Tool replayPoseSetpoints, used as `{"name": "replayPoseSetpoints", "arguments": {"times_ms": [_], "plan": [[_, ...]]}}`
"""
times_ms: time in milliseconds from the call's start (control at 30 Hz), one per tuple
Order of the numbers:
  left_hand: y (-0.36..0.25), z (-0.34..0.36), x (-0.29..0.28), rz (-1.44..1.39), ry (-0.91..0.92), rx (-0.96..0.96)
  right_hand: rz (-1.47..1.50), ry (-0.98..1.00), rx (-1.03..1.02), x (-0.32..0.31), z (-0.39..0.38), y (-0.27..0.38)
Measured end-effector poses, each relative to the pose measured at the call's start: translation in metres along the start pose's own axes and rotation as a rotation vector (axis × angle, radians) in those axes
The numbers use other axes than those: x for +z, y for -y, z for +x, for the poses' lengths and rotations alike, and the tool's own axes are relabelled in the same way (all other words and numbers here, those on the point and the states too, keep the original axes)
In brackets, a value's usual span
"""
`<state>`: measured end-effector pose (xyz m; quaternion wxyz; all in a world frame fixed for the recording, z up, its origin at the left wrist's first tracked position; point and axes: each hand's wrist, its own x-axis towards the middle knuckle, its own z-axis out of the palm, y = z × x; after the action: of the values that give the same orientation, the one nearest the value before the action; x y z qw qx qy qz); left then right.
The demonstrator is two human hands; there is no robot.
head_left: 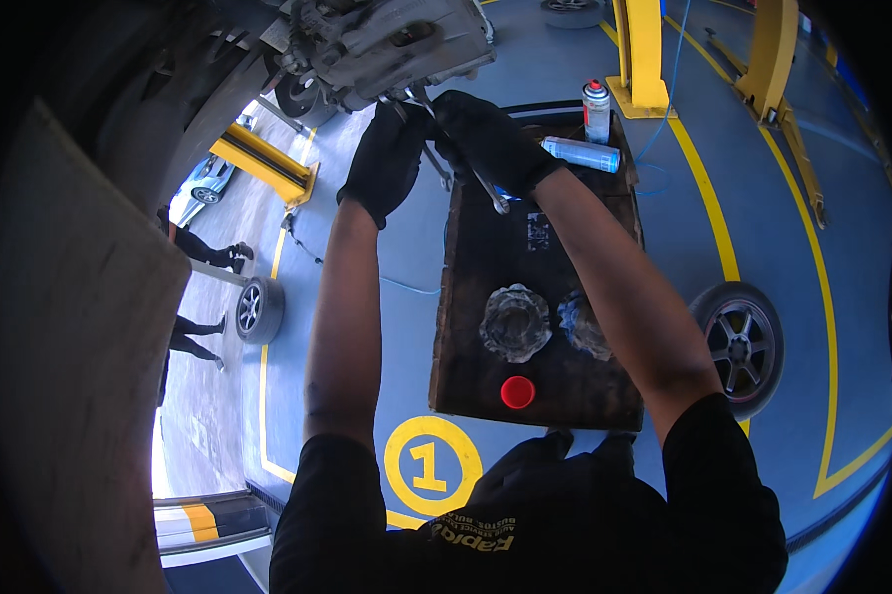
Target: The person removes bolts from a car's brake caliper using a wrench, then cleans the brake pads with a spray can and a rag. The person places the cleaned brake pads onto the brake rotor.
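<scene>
Under the raised car, both my hands in black gloves are up at a grimy metal brake caliper [406, 45]. My right hand [491, 144] is closed around a long combination wrench [490, 190], whose lower end sticks out below the glove and whose upper end reaches the caliper's lower edge. Beside it, my left hand [385, 163] is closed on a second wrench [435, 163]; its lower end shows between the two gloves. The fingers of both hands are partly hidden, and how the wrench heads sit on the bolts is too small to tell.
Below my arms stands a dark worn cart top [476, 391] with a red cap [517, 392], a crumpled clear plastic piece [515, 324], an upright spray can [595, 111] and a lying blue can [582, 154]. Wheels [738, 346] lie on the floor; yellow lift posts [642, 59] stand beyond. People's legs show left.
</scene>
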<state>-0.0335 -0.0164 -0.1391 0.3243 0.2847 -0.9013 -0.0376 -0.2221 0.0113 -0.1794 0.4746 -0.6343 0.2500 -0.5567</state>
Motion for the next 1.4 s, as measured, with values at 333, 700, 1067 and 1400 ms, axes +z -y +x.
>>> {"name": "replayPoseSetpoints", "arguments": {"times_ms": [333, 700, 1067, 1400], "plan": [[-0.038, 0.012, -0.036, -0.359, 0.211, -0.551, 0.203, 0.05, 0.132, -0.006, -0.001, 0.001], [0.018, 0.02, 0.012, 0.658, -0.093, -0.101, 0.156, -0.118, 0.298, 0.025, -0.014, 0.036], [-0.013, 0.008, 0.013, -0.19, -0.393, -0.56, 0.199, -0.082, 0.285, 0.025, -0.017, 0.046], [-0.072, 0.004, -0.048, -0.528, 0.069, -0.742, 0.087, -0.018, 0.152, 0.005, -0.002, 0.013]]}}
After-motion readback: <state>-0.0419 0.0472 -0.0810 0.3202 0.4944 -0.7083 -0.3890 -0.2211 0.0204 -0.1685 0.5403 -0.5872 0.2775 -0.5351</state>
